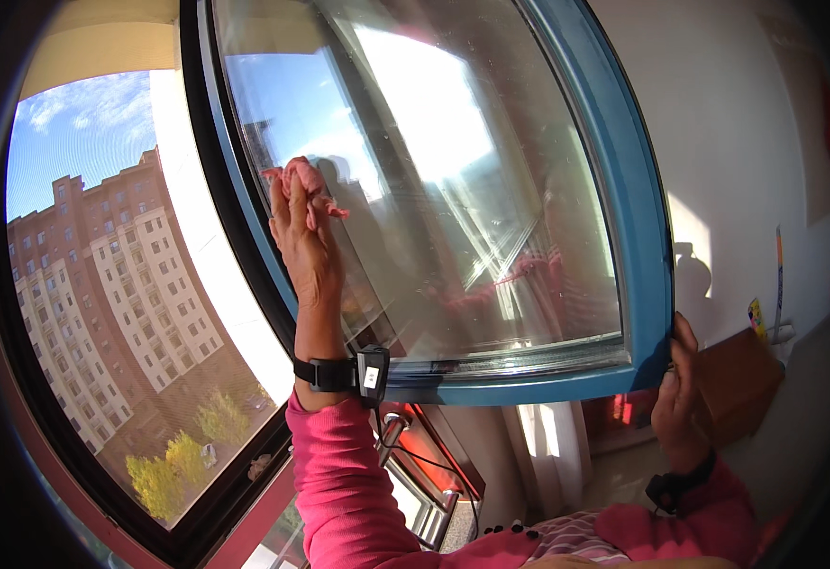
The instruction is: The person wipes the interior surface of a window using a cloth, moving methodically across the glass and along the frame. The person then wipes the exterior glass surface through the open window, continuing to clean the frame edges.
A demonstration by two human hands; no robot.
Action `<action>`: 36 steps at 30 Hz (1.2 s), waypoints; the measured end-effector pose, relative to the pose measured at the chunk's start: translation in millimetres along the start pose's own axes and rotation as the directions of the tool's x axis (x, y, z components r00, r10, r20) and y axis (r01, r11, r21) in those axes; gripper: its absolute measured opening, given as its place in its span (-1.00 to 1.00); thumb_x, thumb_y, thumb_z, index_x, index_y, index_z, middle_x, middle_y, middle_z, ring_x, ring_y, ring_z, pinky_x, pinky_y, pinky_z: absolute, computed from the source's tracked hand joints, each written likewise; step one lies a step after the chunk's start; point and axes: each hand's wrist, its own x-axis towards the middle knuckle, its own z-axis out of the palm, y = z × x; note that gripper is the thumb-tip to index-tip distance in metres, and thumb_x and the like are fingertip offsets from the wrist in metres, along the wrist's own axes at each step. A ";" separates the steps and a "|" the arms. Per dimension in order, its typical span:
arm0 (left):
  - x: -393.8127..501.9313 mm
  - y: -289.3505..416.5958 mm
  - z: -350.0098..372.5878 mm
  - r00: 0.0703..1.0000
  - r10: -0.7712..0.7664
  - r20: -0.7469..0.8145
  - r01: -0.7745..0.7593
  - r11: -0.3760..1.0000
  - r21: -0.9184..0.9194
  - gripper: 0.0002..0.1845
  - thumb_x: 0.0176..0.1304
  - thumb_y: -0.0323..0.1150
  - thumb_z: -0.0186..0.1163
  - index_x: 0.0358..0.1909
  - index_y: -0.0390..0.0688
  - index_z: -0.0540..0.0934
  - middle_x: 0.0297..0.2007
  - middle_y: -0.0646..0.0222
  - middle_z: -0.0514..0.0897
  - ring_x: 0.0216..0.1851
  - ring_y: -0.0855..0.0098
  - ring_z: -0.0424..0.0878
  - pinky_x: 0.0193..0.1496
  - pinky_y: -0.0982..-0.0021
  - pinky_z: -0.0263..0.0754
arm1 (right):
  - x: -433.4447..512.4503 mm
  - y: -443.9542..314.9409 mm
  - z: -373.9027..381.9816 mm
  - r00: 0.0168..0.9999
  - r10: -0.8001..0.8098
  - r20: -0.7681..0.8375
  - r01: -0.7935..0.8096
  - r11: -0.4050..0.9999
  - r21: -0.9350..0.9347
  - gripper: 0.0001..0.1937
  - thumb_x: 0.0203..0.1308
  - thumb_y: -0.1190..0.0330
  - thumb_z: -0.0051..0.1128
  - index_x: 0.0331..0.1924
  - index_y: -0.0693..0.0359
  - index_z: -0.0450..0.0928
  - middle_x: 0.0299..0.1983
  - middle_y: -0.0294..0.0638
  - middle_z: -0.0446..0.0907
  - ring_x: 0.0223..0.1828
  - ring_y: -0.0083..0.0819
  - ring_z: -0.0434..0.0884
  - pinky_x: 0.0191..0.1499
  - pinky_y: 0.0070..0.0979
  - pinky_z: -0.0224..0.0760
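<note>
A window sash with a blue frame (646,235) stands swung inward in front of me. My left hand (307,245) presses a crumpled pink cloth (303,178) flat against its glass pane (450,235), near the pane's left edge. At the lower right corner of the sash, my right hand (681,398) grips the outer edge of the blue frame, fingers on the far side partly hidden. The glass shows reflections of sky, a bright opening and pink sleeves, with some streaks and specks.
To the left is the window opening with a dark frame (201,526) and a fine screen, tall buildings beyond. Below the sash are a pale curtain (557,448) and a metal rail (391,434). A brown box (738,380) stands right, by the white wall (727,156).
</note>
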 end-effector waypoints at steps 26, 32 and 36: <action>193.8 79.3 78.9 0.957 0.275 -0.092 -0.290 0.904 -0.314 -0.44 0.56 0.03 -0.09 0.51 0.12 0.33 0.52 0.17 0.20 0.47 0.02 0.32 0.37 -0.35 0.07 | -2.6 5.3 7.4 0.998 -0.043 -0.047 0.048 0.993 0.112 -0.59 0.38 0.45 -0.24 0.24 0.44 0.37 0.49 0.27 0.18 0.53 0.13 0.21 0.52 -0.07 0.06; 218.9 138.7 93.2 0.866 0.487 -0.116 -0.495 0.798 -0.344 -0.38 0.50 0.19 -0.09 0.52 0.24 0.33 0.57 0.11 0.15 0.50 -0.01 0.29 0.45 0.09 0.31 | -6.3 11.4 9.5 0.998 -0.040 -0.044 0.046 0.985 0.163 -0.58 0.36 0.50 -0.24 0.26 0.41 0.33 0.49 0.28 0.17 0.53 0.14 0.21 0.53 -0.03 0.05; 196.2 164.1 76.3 0.789 0.605 -0.109 -0.598 0.715 -0.361 -0.39 0.54 0.17 -0.11 0.51 0.18 0.36 0.55 0.14 0.22 0.52 0.01 0.26 0.50 -0.01 0.18 | -4.2 13.3 10.9 0.995 -0.079 -0.055 0.086 0.985 0.146 -0.53 0.34 0.59 -0.28 0.33 0.38 0.28 0.50 0.28 0.16 0.54 0.15 0.20 0.53 0.00 0.04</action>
